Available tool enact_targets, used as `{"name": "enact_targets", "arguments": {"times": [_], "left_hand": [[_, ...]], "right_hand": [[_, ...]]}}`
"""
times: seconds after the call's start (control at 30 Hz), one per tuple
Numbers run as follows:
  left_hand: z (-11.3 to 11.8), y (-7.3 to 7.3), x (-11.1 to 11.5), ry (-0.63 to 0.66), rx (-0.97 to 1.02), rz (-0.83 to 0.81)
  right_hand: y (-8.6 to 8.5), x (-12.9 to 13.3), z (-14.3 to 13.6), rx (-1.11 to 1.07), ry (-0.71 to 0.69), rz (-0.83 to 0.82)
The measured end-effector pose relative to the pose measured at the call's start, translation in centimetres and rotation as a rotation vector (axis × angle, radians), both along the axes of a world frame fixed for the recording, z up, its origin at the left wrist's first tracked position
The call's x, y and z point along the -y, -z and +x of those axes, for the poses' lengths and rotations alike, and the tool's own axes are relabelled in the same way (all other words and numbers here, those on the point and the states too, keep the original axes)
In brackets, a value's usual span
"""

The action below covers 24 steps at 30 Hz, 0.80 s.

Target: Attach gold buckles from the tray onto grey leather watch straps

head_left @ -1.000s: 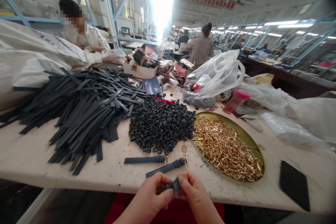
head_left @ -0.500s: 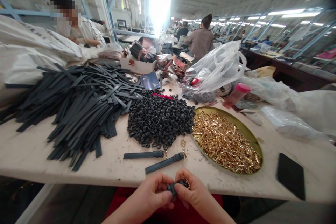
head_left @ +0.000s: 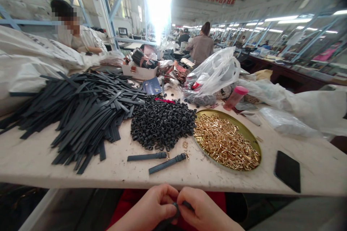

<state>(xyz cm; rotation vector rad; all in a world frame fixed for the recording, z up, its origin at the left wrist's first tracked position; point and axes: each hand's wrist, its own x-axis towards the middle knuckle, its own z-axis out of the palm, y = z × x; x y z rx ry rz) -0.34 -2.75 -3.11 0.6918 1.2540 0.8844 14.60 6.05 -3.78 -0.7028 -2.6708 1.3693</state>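
At the table's front edge, my left hand point(head_left: 159, 204) and my right hand point(head_left: 199, 205) are side by side, both closed on a dark strap point(head_left: 176, 210). My fingers cover most of it, and a buckle cannot be made out. Just beyond them lie two dark straps, one farther left point(head_left: 146, 156) and one nearer point(head_left: 166, 164), each with a loop and a gold buckle at its right end. Behind these is a heap of small black strap loops point(head_left: 162, 124). Gold buckles point(head_left: 225, 140) fill a round tray point(head_left: 257, 143) to the right.
A big pile of dark strap pieces point(head_left: 86, 104) spreads over the left. A phone point(head_left: 287, 170) lies at the right, a pink-capped jar point(head_left: 235, 98) farther back. Plastic bags point(head_left: 211, 75) and a white box point(head_left: 139, 72) stand behind. Other people sit beyond the table.
My hands have turned and closed further around the strap; the gold buckle that showed by my right fingers is hidden now. The view has shifted slightly.
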Motion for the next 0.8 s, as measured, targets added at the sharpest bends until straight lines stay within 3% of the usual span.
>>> {"name": "enact_targets", "arguments": {"times": [0.13,0.3,0.43,0.5,0.57,0.67,0.73,0.8], "left_hand": [[0.3,0.2,0.5,0.023,-0.04,0.012],[0.2,-0.2,0.4,0.191,-0.363,0.029],[0.1,-0.2,-1.1,0.265,-0.486,0.122],[0.1,0.3,-2.5,0.267,-0.658,0.176],[0.2,0.8,-3.8,0.219,-0.927,0.216],[-0.6,1.5,-4.8,0.117,-1.205,0.315],[-2.2,1.6,-4.7,0.062,-1.278,0.375],[-5.3,1.3,-4.1,0.002,-1.377,0.358]], "right_hand": [[0.9,0.5,0.5,-0.034,0.026,-0.044],[2.9,0.8,0.3,-0.119,0.107,0.065],[3.6,0.2,-0.5,-0.178,0.107,0.083],[4.0,-0.8,-0.9,-0.19,0.172,0.104],[4.7,-2.3,-1.2,-0.164,0.278,0.224],[6.4,-4.7,-1.4,-0.14,0.441,0.582],[7.6,-6.1,-1.4,-0.168,0.449,0.835],[8.7,-7.2,-1.6,-0.214,0.353,1.041]]}}
